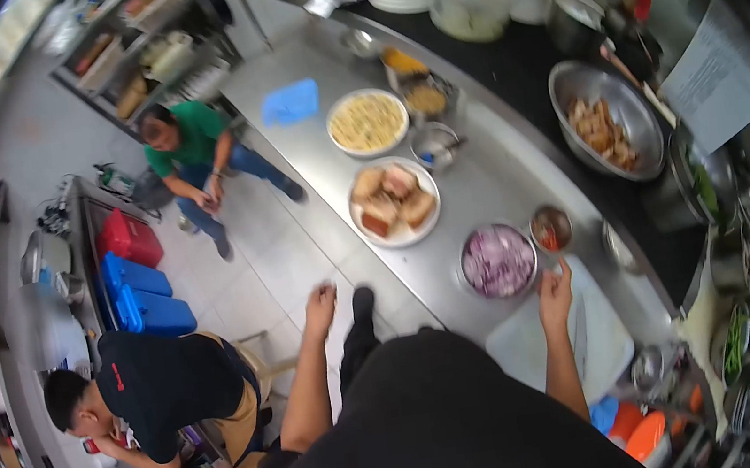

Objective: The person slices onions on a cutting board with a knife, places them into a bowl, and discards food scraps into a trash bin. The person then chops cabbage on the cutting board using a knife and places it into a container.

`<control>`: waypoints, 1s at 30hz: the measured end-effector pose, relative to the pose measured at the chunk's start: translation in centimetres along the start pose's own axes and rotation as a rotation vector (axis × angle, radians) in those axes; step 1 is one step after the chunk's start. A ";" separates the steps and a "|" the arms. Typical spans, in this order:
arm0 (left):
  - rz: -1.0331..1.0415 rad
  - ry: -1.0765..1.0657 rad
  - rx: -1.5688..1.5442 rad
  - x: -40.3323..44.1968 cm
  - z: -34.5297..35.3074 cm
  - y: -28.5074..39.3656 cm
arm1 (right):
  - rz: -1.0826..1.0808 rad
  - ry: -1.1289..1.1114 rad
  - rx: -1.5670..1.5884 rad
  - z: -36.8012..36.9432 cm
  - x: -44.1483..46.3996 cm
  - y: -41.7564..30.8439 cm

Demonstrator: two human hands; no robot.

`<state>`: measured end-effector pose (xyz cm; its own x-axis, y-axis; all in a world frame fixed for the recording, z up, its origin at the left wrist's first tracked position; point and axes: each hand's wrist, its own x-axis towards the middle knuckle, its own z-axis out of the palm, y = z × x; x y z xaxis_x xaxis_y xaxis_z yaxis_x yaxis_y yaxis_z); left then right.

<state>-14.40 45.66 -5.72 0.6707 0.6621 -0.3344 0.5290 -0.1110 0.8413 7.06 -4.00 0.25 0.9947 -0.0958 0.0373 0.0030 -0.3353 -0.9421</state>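
Observation:
My left hand point(321, 309) is raised over the floor, left of the counter, its fingers curled together; whatever they may hold is too small to make out. Above the white cutting board point(518, 348) is my right hand point(554, 294), fingers pointing up and slightly apart, nothing visible in them. A knife point(581, 336) lies on the board. Just beyond this hand are a metal bowl of chopped purple onion point(498, 260) and a small bowl with red contents point(550, 228). Farther up the counter sit a plate of browned chunks point(395, 202) and a bowl of pale yellow shreds point(368, 123).
A large metal bowl of cooked pieces point(607, 120) rests on the black upper shelf point(506, 75). Small containers point(425, 100) and a blue cloth point(290, 102) are at the counter's far end. One person in green point(196, 130) sits; another in black point(172, 384) bends at the left.

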 end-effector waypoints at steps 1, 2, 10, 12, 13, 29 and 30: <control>-0.011 -0.027 -0.110 1.1 0.8 3.7 | 0.054 -0.002 -0.015 -0.1 -0.6 -0.6; 0.008 -0.082 -0.173 2.5 1.5 6.0 | 0.091 -0.007 0.005 0.1 -1.3 -1.0; -0.129 -0.360 -0.289 12.4 4.0 13.6 | 0.376 0.080 -0.003 6.4 -6.6 -5.0; -0.150 -0.427 -0.252 14.5 3.5 14.0 | 0.504 0.200 0.141 8.0 -7.4 -6.1; -0.155 -0.471 -0.217 15.5 3.1 14.4 | 0.543 0.240 0.171 8.6 -7.6 -6.6; 0.036 -0.561 -0.196 21.8 2.1 13.6 | 0.646 0.145 0.079 16.7 -0.2 -11.0; 0.012 -0.582 -0.302 22.0 2.1 12.4 | 0.675 0.177 0.111 16.6 0.9 -10.4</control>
<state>8.01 57.27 -3.51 0.8924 0.1439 -0.4277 0.4069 0.1535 0.9005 9.61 14.95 4.53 0.7516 -0.4032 -0.5221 -0.5884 -0.0521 -0.8069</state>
